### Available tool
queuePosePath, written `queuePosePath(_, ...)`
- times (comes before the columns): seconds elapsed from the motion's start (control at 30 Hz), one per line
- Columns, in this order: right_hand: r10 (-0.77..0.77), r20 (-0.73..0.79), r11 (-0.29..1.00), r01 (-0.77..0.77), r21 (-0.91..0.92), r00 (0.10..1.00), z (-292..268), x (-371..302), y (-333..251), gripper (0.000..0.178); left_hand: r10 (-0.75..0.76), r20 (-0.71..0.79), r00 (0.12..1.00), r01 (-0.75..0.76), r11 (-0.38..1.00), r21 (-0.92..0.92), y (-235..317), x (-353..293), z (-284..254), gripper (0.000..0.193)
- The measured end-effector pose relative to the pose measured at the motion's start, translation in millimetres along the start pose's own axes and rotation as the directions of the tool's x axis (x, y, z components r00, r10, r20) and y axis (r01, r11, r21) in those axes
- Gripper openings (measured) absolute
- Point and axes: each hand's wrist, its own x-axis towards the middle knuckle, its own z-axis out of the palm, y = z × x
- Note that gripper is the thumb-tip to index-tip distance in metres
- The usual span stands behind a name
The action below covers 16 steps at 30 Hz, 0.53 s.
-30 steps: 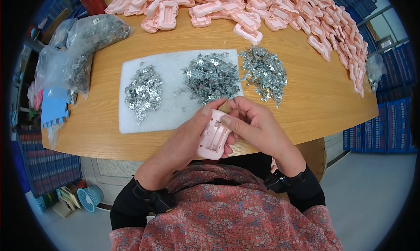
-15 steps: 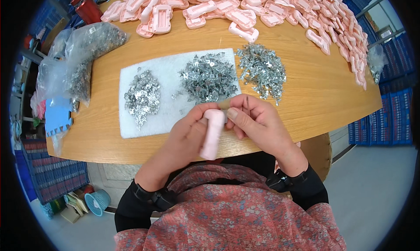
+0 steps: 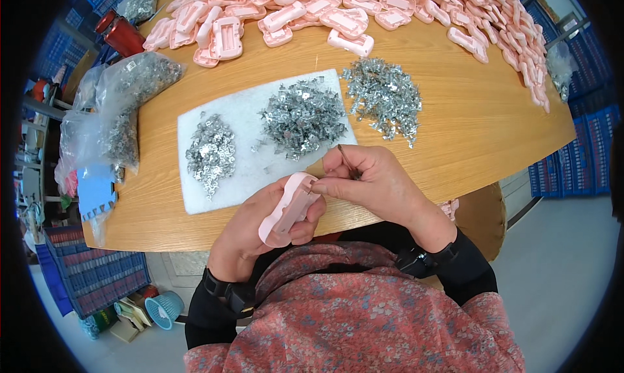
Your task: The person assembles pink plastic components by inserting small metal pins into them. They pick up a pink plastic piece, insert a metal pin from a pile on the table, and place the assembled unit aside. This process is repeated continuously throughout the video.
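My left hand (image 3: pixel 250 223) is closed round a pink plastic shell (image 3: pixel 287 210), its hollow side with a long recess turned up toward my right hand. Thumb and fingertips of my right hand (image 3: pixel 377 181) pinch at the shell's upper end; whatever tiny part may be between them is hidden. A thin dark metal tool (image 3: pixel 351 163), its kind unclear, lies in the curl of that hand. Just beyond both hands, a white foam sheet (image 3: pixel 250 113) carries a heap of small silvery metal clips (image 3: pixel 303 118) and a smaller heap of shiny metal pieces (image 3: pixel 211 153).
Right of the foam sheet is another heap of metal pieces (image 3: pixel 383 97) on the wooden table (image 3: pixel 468 126). Many pink shells (image 3: pixel 348 22) are piled along the far edge. Clear bags of metal parts (image 3: pixel 127 106) and a red jar (image 3: pixel 122 35) stand at the left.
The pink shell has turned from its smooth outer side to its hollow side and tilted in my left hand. My right fingers have moved to its upper end, and the view has shifted slightly.
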Motion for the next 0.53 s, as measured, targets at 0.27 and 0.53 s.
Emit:
queuePosePath(0.27, -0.142, -0.166, 0.945, 0.083, -0.318, 0.976, -12, -3, 16, 0.019, 0.149, -0.301, 0.942, -0.103, 0.981, 0.165, 9, -37, 2, 0.054)
queuePosePath(0.53, -0.351, 0.096, 0.618, 0.308, -0.724, 0.931, 39, 42, -5, 0.016, 0.352, -0.397, 0.848, -0.37, 0.928, 0.033, -1, -79, -36, 0.058)
